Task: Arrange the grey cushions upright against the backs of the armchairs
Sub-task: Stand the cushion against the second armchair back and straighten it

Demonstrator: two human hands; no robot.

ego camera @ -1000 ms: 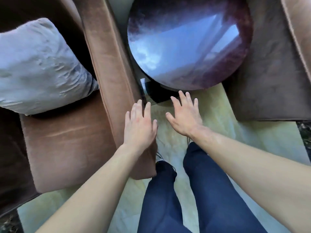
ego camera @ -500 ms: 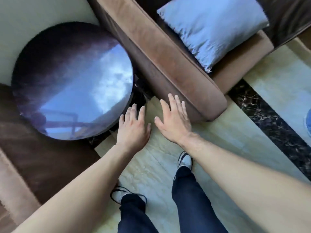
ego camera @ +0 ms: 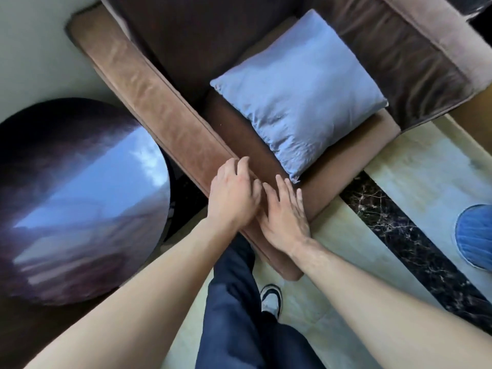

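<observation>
A grey cushion point(ego camera: 298, 94) lies flat on the seat of a brown armchair point(ego camera: 165, 110), one corner pointing toward me. It does not lean on the chair's dark back. My left hand point(ego camera: 234, 194) hovers over the near armrest, fingers loosely curled and holding nothing. Beside it, my right hand point(ego camera: 286, 211) is spread with fingers apart, over the armrest and the seat's front edge. Its fingertips are a short way from the cushion's near corner, not touching it.
A round glossy dark side table point(ego camera: 77, 198) stands to the left of the armchair. A dark brown chair surface point(ego camera: 24, 342) fills the lower left corner. My legs and a shoe point(ego camera: 271, 299) are on the pale tiled floor with a dark marble band point(ego camera: 415, 243). A blue object point(ego camera: 476, 235) lies at the right edge.
My view has swung from the left armchair past the round table to this armchair. Both hands have moved forward over its armrest, closer to the cushion.
</observation>
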